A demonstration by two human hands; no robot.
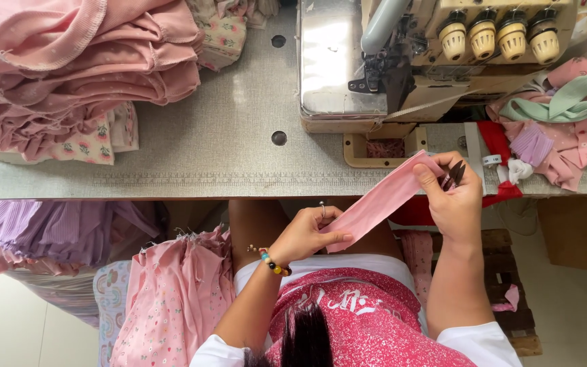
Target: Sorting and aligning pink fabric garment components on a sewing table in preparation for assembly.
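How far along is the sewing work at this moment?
Done, it seems: pink garments lie stacked on the table. In hand: the left hand and the right hand hold a pink fabric strip stretched between them; the right hand also holds small dark snips. Left: the strip is not yet under the sewing machine, and more pink cloth waits beside the lap.

Pink garment pile (69, 61) & sewing machine (436, 54) cut off at top edge — snips (454, 174) mostly hidden.

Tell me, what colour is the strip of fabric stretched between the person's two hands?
Plain light pink, no print; the fabric strip shows best in the head view.
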